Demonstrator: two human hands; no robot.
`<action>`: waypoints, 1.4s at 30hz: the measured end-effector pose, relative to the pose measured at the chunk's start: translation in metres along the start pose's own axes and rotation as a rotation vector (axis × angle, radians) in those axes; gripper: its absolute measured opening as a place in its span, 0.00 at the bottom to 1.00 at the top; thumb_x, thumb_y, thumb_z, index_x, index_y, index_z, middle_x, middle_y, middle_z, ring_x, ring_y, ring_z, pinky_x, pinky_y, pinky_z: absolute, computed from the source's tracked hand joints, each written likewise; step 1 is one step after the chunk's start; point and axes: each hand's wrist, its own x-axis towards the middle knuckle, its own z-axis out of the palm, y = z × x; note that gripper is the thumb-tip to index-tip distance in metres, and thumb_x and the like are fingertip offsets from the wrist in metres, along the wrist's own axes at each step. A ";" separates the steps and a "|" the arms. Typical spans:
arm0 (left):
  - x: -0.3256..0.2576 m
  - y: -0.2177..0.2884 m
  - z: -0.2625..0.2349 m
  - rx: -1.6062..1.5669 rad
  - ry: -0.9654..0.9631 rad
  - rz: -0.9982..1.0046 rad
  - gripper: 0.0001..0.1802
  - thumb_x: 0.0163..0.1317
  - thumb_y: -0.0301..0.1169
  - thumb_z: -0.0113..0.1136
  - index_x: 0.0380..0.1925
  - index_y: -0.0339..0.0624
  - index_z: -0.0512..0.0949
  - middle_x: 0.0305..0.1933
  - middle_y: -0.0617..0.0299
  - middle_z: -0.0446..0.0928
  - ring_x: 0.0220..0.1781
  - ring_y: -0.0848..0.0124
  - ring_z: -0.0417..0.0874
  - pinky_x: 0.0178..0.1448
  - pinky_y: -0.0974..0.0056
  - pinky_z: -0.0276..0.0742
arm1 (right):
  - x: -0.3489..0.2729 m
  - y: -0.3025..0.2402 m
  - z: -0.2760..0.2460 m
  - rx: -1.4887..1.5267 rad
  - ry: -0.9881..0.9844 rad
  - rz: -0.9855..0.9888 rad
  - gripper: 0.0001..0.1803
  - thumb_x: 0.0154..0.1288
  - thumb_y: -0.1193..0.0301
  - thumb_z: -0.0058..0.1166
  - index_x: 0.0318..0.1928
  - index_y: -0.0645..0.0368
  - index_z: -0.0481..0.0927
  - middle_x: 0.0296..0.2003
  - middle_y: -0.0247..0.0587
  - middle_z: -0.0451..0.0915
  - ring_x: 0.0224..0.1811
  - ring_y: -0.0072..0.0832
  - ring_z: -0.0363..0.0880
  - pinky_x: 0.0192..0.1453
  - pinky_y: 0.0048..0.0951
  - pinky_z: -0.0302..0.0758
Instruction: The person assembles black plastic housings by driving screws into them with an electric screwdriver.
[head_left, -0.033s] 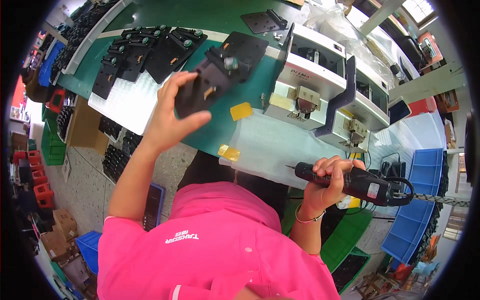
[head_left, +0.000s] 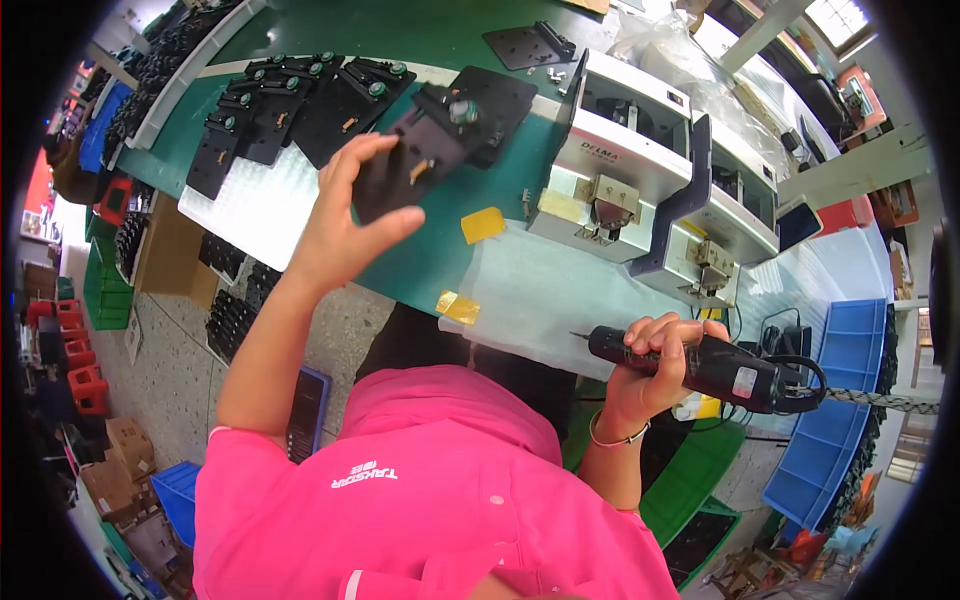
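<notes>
My left hand [head_left: 350, 225] is over the bench's near edge, thumb and fingers spread apart. Between and beyond them is a black plate [head_left: 425, 150], blurred, tilted, carrying a small round green-rimmed part and a brass-coloured piece. The fingertips overlap its left edge; I see no grip on it. Behind it lies another black plate [head_left: 515, 95]. My right hand [head_left: 655, 365] is wrapped round a black electric screwdriver [head_left: 735, 375], its thin bit pointing left above a white sheet [head_left: 560, 280] with yellow tape. Several similar black plates [head_left: 345, 110] lie overlapping at the back left.
Two white box-shaped machines [head_left: 630, 140] with metal fronts stand on the green bench to the right. A phone [head_left: 798, 222] is beside them. Blue trays [head_left: 845, 370] stand at the far right, a green crate [head_left: 690, 475] below. A cable trails from the screwdriver.
My left hand has shifted very slightly rightward, and the blurred plate has moved slightly up and away. My right hand and the screwdriver have barely moved.
</notes>
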 end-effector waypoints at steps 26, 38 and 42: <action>0.116 -0.068 0.077 -0.109 0.236 -0.338 0.18 0.69 0.41 0.49 0.47 0.38 0.75 0.48 0.53 0.77 0.51 0.61 0.75 0.58 0.61 0.67 | -0.001 0.003 -0.016 0.072 -0.058 0.023 0.23 0.59 0.77 0.51 0.56 0.53 0.65 0.23 0.32 0.67 0.21 0.22 0.66 0.25 0.26 0.70; 0.119 -0.057 0.084 0.236 0.140 -0.129 0.21 0.64 0.40 0.53 0.56 0.47 0.72 0.61 0.55 0.71 0.63 0.53 0.68 0.65 0.50 0.63 | -0.001 0.003 -0.016 0.023 -0.052 0.031 0.23 0.60 0.75 0.48 0.57 0.52 0.64 0.23 0.32 0.65 0.22 0.22 0.64 0.26 0.25 0.69; 0.121 -0.026 0.096 0.488 0.175 -0.175 0.35 0.58 0.56 0.56 0.62 0.51 0.69 0.69 0.52 0.62 0.71 0.53 0.60 0.68 0.47 0.59 | -0.001 0.005 -0.018 0.076 -0.041 0.014 0.25 0.60 0.77 0.52 0.58 0.54 0.63 0.24 0.36 0.69 0.21 0.25 0.68 0.24 0.28 0.73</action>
